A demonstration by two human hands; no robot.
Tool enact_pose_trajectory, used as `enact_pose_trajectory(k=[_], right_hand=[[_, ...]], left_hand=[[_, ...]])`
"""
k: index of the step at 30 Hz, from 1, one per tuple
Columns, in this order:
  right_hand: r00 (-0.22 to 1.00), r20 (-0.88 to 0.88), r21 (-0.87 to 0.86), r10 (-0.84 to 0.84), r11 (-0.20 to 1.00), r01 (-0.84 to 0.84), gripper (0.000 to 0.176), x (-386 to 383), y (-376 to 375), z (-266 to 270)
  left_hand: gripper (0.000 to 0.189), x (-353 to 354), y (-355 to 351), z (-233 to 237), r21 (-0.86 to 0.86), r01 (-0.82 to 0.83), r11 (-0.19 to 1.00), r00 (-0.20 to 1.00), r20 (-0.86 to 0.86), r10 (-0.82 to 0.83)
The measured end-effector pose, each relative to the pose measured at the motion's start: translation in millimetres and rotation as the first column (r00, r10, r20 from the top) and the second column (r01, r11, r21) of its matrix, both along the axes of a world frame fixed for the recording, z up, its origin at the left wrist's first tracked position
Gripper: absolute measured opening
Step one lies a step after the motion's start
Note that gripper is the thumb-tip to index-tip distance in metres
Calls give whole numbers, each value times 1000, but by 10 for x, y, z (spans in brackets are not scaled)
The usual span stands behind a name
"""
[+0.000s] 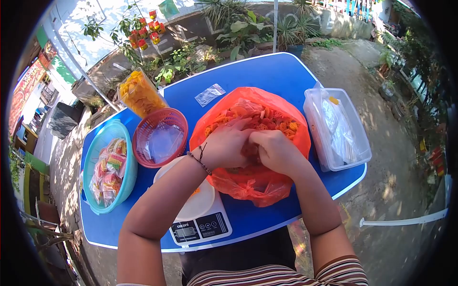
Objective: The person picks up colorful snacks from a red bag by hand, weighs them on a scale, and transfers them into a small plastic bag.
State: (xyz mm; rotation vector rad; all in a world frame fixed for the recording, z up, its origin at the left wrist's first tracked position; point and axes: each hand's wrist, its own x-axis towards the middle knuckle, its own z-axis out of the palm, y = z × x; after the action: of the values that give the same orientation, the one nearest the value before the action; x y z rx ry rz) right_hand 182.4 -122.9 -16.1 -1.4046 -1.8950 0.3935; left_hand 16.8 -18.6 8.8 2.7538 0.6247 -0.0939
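Observation:
A large red plastic bag [296, 164] stands wide open at the middle of the table, holding many orange and yellow crackers [274, 119]. Both my hands are over its mouth, close together. My left hand [231, 143], with a braided bracelet on its wrist, has its fingers curled down, the tips hidden. Beside it, my right hand [276, 148] is closed with thumb and fingers pinched near the left one. What lies between the fingers is hidden. Left of the bag, a white round bowl [202, 205] sits on a digital scale [210, 226], partly under my left forearm.
A blue table [257, 214] carries everything. On the left are a turquoise basket [129, 178] of packed snacks, a red basket [183, 138] with clear plastic bags, and a clear container of yellow chips [140, 95]. A plastic packet [210, 94] lies behind; a clear tub [350, 164] stands right.

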Motion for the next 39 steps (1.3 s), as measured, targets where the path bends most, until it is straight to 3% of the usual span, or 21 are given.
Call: enact_pose_trajectory(k=[1,4,7,10,13,16,19,22,28,31,34,37,39], right_hand=[[998,-28,-12,-52,999,51,19,66,4,31],[917,134,-65,-376,920,387,27,229,12,37],[826,220,-5,-518,847,532,36,351,43,-129],[819,236,215,-522,851,480,41,429,131,-323],[866,248,-110,-435,875,471,35,347,98,-190],[887,256,-213,-384,873,439,29,310,75,-94],[865,346,-257,-363,850,459,24,232,-14,92],[858,369,-319,-356,819,477,25,305,-96,128],[858,333,-298,-390,820,488,22,366,28,-111],[823,455,-234,-339,847,478,19,322,23,-133],[848,425,-252,-316,858,447,17,335,-17,-138],[883,255,-196,-395,873,447,16,235,-7,21],[924,58,-38,-378,924,381,17,234,28,-16]], left_hand=[[75,-21,-36,-15,39,-23,999,1000,-10,24],[82,-90,-121,4,112,-75,991,995,-50,81],[84,-134,-153,80,118,-76,990,994,-68,85],[84,-147,-174,105,135,-81,988,992,-84,93],[79,-155,-186,114,141,-89,986,994,-50,97],[69,-174,-176,202,171,-142,975,982,-100,161],[53,-252,-54,154,139,-231,963,969,-53,241],[43,-326,17,79,148,-225,963,974,55,220],[40,-328,-99,111,177,-185,967,982,80,173],[41,-280,-149,150,158,-184,970,983,33,181],[40,-283,-105,65,139,-154,978,986,78,145],[40,-314,-59,78,46,-154,987,982,113,148],[39,-397,-30,87,-117,-48,992,943,322,84]])
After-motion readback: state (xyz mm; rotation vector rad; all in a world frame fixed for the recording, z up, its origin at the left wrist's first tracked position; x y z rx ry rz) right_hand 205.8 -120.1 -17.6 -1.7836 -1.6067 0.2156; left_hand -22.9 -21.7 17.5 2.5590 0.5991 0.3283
